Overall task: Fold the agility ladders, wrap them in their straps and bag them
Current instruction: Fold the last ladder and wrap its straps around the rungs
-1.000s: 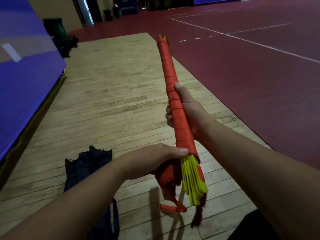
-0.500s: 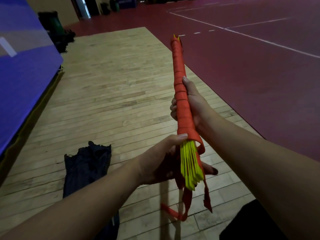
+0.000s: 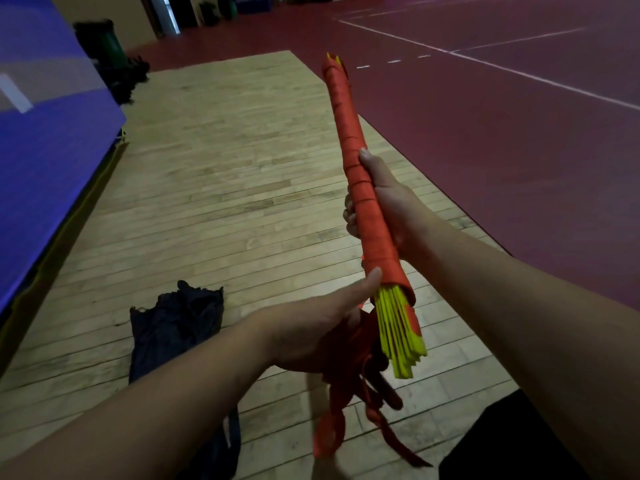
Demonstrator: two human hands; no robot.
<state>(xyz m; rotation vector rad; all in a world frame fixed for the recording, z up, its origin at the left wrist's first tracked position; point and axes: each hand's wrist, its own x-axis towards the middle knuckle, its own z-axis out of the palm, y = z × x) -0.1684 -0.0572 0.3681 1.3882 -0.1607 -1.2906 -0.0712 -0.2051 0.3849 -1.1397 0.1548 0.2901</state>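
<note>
Left hand (image 3: 311,327): shifted since the earlier frame from behind the rung ends to the bunched strap tail (image 3: 332,427), which it grips, thumb laid along the wrap's lower edge.
Right hand (image 3: 384,202): closed round the wrapped ladder bundle (image 3: 360,188) at mid-length, held tilted above the wooden floor (image 3: 225,185).
Yellow rungs (image 3: 398,330): bare at the near end.
Judgement: wrapping nearly finished; the tail wants securing.
Dark bag (image 3: 176,327): crumpled on the floor, well apart, mouth not discernible. Both hands occupied, which hinders bagging.
</note>
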